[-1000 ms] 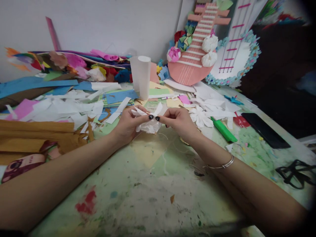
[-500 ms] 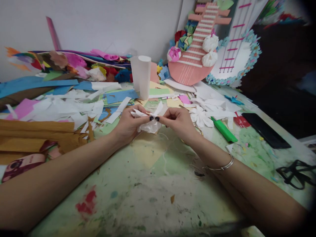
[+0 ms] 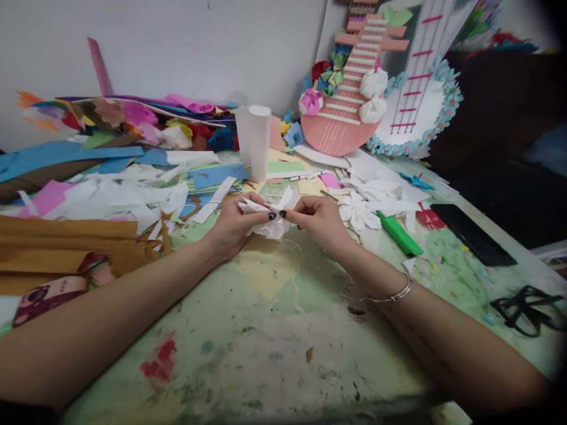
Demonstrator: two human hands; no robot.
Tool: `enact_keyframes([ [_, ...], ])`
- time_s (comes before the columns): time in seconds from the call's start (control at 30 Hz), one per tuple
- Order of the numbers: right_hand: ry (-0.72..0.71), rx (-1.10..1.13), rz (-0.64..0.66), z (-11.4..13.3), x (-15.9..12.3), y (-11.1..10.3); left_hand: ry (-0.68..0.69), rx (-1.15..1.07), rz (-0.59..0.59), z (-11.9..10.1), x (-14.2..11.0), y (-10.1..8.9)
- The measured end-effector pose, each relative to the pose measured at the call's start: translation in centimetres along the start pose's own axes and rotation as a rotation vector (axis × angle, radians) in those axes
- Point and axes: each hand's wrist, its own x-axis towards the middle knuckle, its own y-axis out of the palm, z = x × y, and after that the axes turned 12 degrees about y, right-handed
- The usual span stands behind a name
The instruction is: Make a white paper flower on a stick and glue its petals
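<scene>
Between both hands, just above the table, is a white paper flower (image 3: 268, 228) with petals sticking up. My left hand (image 3: 237, 223) is closed on its left side, the thumb pressed on the petals. From the other side my right hand (image 3: 319, 223) pinches the petals with thumb and forefinger, the thumb tips close together. The undersides of the fingers are hidden. A loose thread (image 3: 296, 289) trails on the table below the flower. Beyond my right hand lies another white paper flower (image 3: 359, 211), flat and spread out.
White paper scraps (image 3: 119, 198) and brown crepe paper (image 3: 48, 251) cover the left. A white paper roll (image 3: 259, 144) stands behind. On the right are a green roll (image 3: 400, 234), a black phone (image 3: 473, 234) and black-framed glasses (image 3: 529, 310). A pink paper lute (image 3: 330, 127) leans at the back.
The hands and paper flower hold nearly the same place. My thumbs have moved slightly on the petals, and the camera view has shifted a little.
</scene>
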Motion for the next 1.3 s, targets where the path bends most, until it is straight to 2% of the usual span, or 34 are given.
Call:
enact_keyframes([
  [0.23,-0.002,-0.018,-0.025,0.0,0.0,0.1,-0.003,-0.022,-0.029,-0.1,0.1,0.1],
  [0.9,-0.02,-0.126,-0.082,0.2,-0.2,0.2,0.014,-0.019,0.012,-0.1,0.0,0.2],
  [1.13,-0.134,-0.354,-0.199,0.7,-0.9,0.1,0.038,0.027,0.057,0.3,0.2,-0.2],
  [1.3,-0.165,-0.413,-0.233,0.5,-1.0,0.1,0.058,0.044,0.079,0.4,0.2,-0.4],
])
